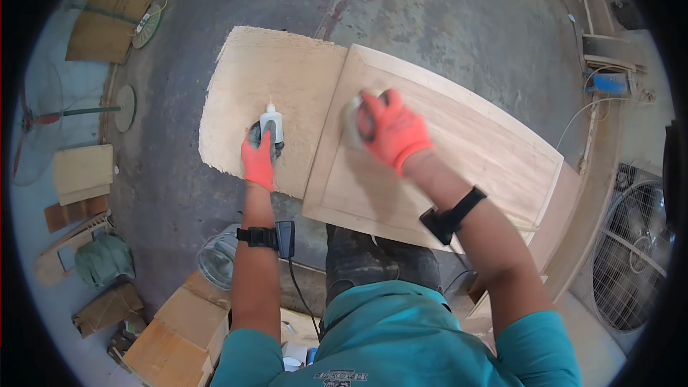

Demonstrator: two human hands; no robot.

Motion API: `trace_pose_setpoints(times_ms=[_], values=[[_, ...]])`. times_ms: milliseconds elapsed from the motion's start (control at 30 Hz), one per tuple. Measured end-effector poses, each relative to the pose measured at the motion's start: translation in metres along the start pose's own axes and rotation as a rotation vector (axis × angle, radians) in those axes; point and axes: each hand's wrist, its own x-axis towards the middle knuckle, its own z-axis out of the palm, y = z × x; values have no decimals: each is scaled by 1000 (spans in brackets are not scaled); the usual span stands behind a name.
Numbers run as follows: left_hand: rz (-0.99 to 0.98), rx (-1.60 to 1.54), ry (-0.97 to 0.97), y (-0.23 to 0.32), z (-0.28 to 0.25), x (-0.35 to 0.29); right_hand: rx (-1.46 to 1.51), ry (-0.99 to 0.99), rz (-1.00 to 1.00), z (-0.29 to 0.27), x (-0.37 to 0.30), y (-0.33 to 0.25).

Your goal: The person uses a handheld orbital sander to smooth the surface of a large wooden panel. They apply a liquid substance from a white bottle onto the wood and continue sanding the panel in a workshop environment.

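Note:
A pale wooden panel door with a raised frame lies in front of me. Its left end meets a rough-edged sheet of plywood. In my left hand, gloved in red and grey, is a small white squeeze bottle with a pointed nozzle facing away from me. The bottle is over the plywood. My right hand, in a matching glove, closes around a round, pale object at the door's left part. Motion blurs that object, and the fingers cover much of it, so its kind is unclear.
Beyond the boards stretches a grey concrete floor. A clear bucket and wooden boxes stand at lower left. A pedestal fan and cardboard line the left wall. A large caged fan is at right.

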Motion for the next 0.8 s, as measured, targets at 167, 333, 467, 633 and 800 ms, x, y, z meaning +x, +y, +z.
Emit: trace_pose_setpoints(times_ms=[167,333,467,633,800], values=[[60,117,-32,-7,-11,9,-27,158,190,-42,15,93],[-20,88,-114,-12,-21,27,-27,241,282,-54,-22,151],[-68,84,-231,18,16,8,5,246,313,-54,-70,178],[-37,300,-382,15,50,2,45,229,323,-39,-120,160],[-186,432,-421,42,67,-1,48,250,248,-13,-144,122]])
